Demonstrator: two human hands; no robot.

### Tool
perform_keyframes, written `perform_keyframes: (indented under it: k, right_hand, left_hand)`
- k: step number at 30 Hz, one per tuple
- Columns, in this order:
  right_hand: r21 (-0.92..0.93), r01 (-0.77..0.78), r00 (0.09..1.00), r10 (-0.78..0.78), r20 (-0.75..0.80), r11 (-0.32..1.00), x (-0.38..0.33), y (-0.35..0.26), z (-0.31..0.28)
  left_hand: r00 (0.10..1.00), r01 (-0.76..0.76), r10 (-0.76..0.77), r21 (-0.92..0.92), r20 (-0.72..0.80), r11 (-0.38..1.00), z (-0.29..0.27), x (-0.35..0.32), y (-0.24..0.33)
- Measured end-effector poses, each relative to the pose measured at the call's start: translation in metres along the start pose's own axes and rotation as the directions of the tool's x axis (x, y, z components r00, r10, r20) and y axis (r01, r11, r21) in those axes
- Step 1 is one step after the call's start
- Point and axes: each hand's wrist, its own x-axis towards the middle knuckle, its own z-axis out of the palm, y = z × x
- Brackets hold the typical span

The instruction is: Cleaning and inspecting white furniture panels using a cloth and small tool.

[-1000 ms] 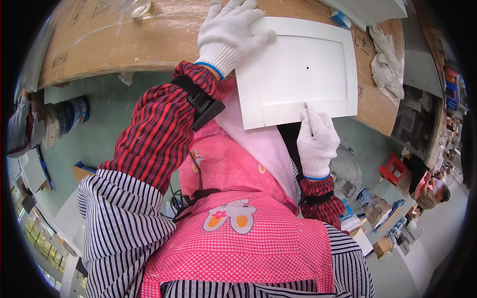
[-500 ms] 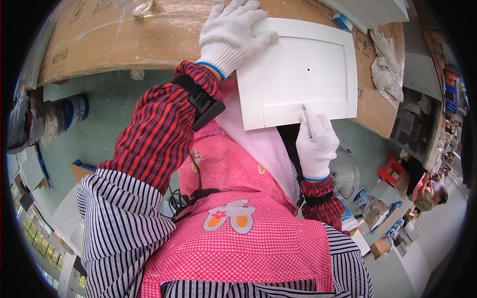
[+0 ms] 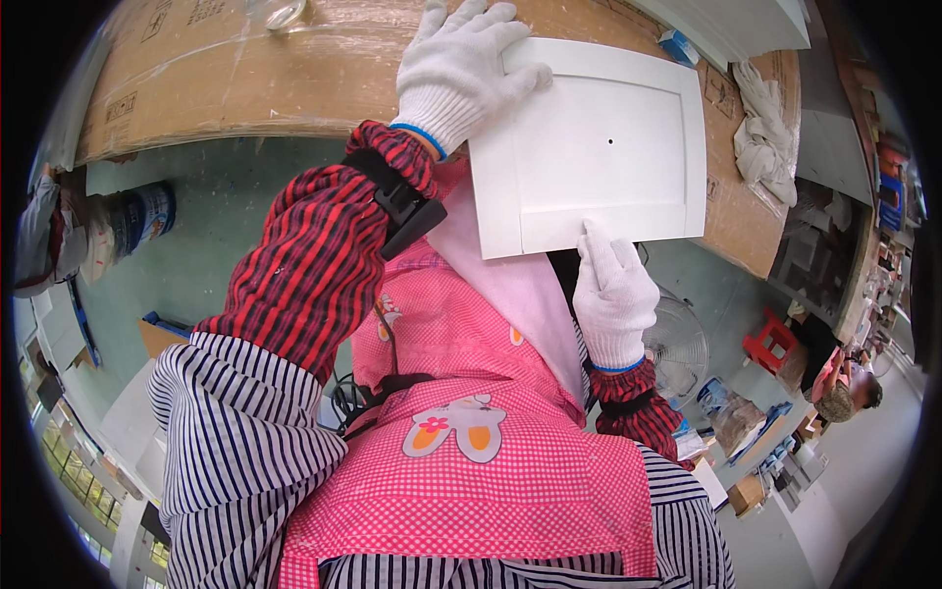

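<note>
A white framed panel (image 3: pixel 608 98), with a recessed middle and a small dark hole, lies at the table's near edge and juts a little past it. My left hand (image 3: pixel 456 61), in a white knitted glove, rests spread at the panel's upper left corner, its thumb lying over the panel's edge. Also gloved, my right hand (image 3: pixel 615 294) is at the near edge, with the tips of its stretched fingers on the lower frame strip. I see no tool in either hand; the right palm is turned out of sight.
Brown cardboard under clear film covers the table (image 3: pixel 245 88). A crumpled white cloth (image 3: pixel 765 123) and a small blue box (image 3: pixel 679 47) lie to the right. A clear dish (image 3: pixel 285 14) is at the far left. Below stand a fan (image 3: pixel 677 344) and a red stool (image 3: pixel 768 337).
My right hand has slid slightly left and toward me along the panel's near strip. The left hand and the panel have hardly moved.
</note>
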Motion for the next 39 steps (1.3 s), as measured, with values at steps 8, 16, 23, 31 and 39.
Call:
perform_keyframes:
  k: [8,16,23,31,39]
  right_hand:
    - [-0.032,-0.062,0.998,0.062,-0.025,0.998,0.010,-0.003,-0.001]
    - [-0.066,-0.041,0.999,0.039,-0.031,0.997,0.012,0.005,0.001]
    - [-0.063,-0.078,0.997,0.077,-0.017,0.995,0.012,-0.001,-0.002]
    - [-0.097,-0.046,0.999,0.045,-0.015,0.994,0.009,0.000,0.000]
    - [-0.070,-0.095,0.995,0.092,-0.036,0.993,0.010,-0.003,0.002]
  left_hand:
    - [1.000,0.000,0.001,-0.015,0.027,1.000,-0.002,0.002,0.001]
    - [0.999,-0.014,0.015,0.024,-0.039,1.000,0.003,-0.001,-0.003]
    - [1.000,-0.014,0.014,0.010,-0.019,1.000,0.000,0.000,-0.001]
    - [1.000,-0.003,0.003,0.001,-0.028,1.000,0.004,-0.001,-0.002]
    - [1.000,0.008,-0.008,0.019,0.003,1.000,0.000,0.000,-0.001]
